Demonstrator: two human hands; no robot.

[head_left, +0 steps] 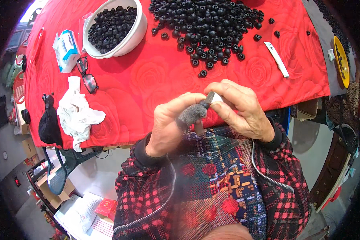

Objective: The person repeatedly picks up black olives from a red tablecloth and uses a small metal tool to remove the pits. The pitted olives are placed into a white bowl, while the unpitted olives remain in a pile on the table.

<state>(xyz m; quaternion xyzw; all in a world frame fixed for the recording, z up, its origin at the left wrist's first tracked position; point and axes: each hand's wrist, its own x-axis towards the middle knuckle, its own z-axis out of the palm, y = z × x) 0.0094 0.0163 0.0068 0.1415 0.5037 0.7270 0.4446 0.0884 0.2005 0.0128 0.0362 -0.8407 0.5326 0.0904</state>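
Note:
Both hands meet over the near edge of the red-covered table. My left hand [168,120] is closed on a small black round part [204,104], pinched at the fingertips. A grey fuzzy piece [193,115] lies against its fingers; whether it is worn or held I cannot tell. My right hand [244,110] pinches a short metal blade [209,98] with a white end, and the blade's tip touches the black part. Beyond the hands spreads a large heap of similar black parts [212,30], with several loose ones at its edge.
A white bowl [142,30] of black parts stands at the back left. Near it are a tissue pack [68,50], black-framed glasses [88,76], a white cloth [78,114] and a black cloth item [49,122]. A white slim tool [276,60] and a yellow tray [345,78] are rightward.

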